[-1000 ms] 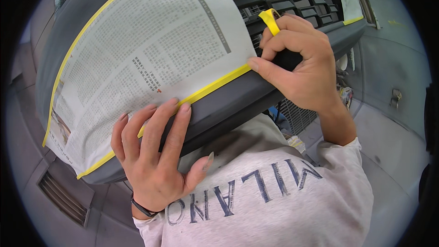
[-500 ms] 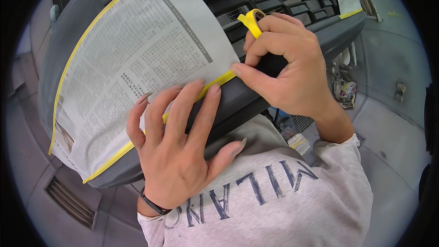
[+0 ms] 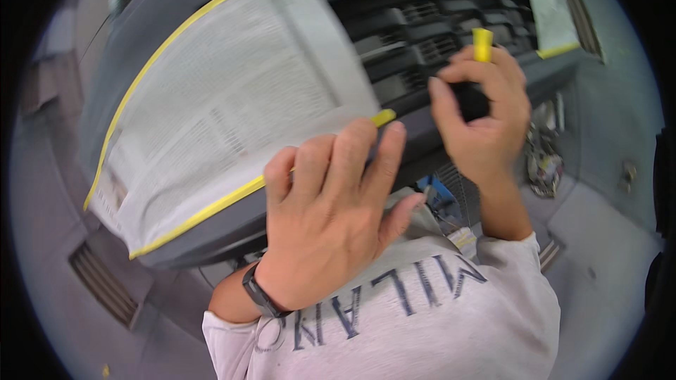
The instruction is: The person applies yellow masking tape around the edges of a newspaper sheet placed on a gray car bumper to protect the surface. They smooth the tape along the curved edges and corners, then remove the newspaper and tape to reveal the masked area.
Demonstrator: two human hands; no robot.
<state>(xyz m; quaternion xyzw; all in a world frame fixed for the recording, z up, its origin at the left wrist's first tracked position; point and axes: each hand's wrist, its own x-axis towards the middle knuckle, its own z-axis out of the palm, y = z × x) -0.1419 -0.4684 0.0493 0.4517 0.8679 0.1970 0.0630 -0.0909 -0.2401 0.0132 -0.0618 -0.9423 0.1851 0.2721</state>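
Note:
A newspaper sheet (image 3: 232,91) covers the left part of a dark grey car bumper (image 3: 151,24), edged with yellow masking tape. My left hand (image 3: 324,197) lies with fingers stretched out over the tape strip (image 3: 211,210) along the near edge, its fingertips close to the strip's right end. Off to the right, my right hand (image 3: 489,119) is curled around a roll of yellow masking tape (image 3: 482,46), with a short yellow piece showing above the fingers. Most of the roll is hidden by the hand, and motion blurs it.
Beyond my right hand is the black grille (image 3: 422,32) of the bumper. A second taped paper sheet (image 3: 553,17) hangs at its far right end. Crumpled paper (image 3: 543,172) lies below on the right. A floor grate (image 3: 104,285) sits at lower left.
My right hand has moved right, away from the paper's corner, with the tape roll. My left hand has slid right along the strip, whose right end now shows just past the paper's edge.

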